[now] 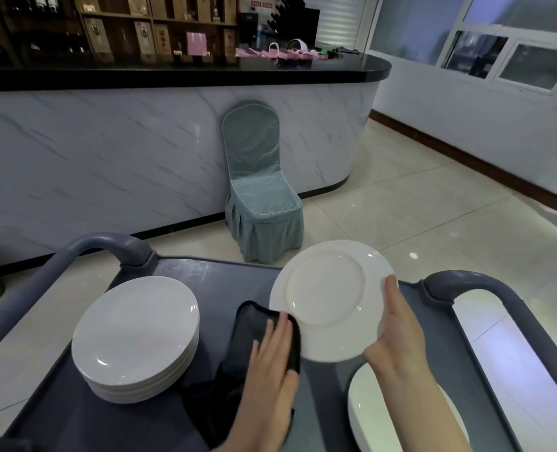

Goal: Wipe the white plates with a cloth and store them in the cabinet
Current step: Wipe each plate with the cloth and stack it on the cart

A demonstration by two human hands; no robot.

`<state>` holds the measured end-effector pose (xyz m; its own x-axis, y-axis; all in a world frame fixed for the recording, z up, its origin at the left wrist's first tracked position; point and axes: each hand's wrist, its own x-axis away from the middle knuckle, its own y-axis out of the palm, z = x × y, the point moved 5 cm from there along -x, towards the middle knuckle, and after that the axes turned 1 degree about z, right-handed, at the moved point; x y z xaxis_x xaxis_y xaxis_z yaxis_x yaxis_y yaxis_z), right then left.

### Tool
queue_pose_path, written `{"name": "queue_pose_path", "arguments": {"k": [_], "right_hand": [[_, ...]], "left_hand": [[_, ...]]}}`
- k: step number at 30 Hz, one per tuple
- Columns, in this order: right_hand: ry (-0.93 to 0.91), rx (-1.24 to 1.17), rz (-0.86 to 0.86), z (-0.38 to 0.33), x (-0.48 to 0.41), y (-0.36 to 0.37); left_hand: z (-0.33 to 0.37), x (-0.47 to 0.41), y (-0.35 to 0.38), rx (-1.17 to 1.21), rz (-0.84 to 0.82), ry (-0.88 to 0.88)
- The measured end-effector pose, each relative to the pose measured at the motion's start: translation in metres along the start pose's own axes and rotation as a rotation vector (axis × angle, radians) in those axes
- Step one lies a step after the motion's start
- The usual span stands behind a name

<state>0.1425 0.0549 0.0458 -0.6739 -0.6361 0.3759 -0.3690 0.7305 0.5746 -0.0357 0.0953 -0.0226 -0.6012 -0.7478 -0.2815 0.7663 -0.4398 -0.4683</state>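
My right hand [398, 324] holds a white plate [329, 298] by its right rim, tilted up above the cart. My left hand [270, 363] lies with straight fingers on a black cloth [254, 327], which touches the plate's lower left edge. A stack of several white plates [137, 334] stands on the left of the grey cart top [218, 288]. Another white plate [375, 409] lies at the cart's lower right, partly hidden by my right forearm.
The cart has rounded grey handles at left [101, 246] and right [466, 282]. A chair with a teal cover [261, 197] stands against a marble-fronted bar counter [107, 151]. Tiled floor [433, 207] spreads to the right. No cabinet is recognisable.
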Motion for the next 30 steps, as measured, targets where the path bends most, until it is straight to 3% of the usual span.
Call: {"name": "queue_pose_path", "arguments": {"k": [3, 8, 14, 18, 23, 30], "right_hand": [[-0.041, 0.019, 0.116, 0.008, 0.006, 0.006], [-0.001, 0.079, 0.199, 0.026, 0.017, 0.006], [-0.064, 0.048, 0.178, -0.002, 0.011, 0.004], [-0.105, 0.108, 0.193, 0.003, 0.016, 0.006], [-0.015, 0.219, 0.162, 0.031, 0.028, 0.009], [-0.115, 0.441, 0.060, 0.048, 0.046, 0.012]], "left_hand": [[0.031, 0.010, 0.019, -0.218, -0.017, 0.202], [0.054, -0.006, 0.013, -0.208, -0.085, 0.344], [0.022, 0.012, 0.002, -0.207, -0.057, 0.220], [0.033, 0.014, 0.017, -0.318, -0.124, 0.282], [0.057, -0.017, 0.012, -0.200, -0.148, 0.329], [0.040, -0.057, 0.006, -0.052, -0.177, 0.162]]}}
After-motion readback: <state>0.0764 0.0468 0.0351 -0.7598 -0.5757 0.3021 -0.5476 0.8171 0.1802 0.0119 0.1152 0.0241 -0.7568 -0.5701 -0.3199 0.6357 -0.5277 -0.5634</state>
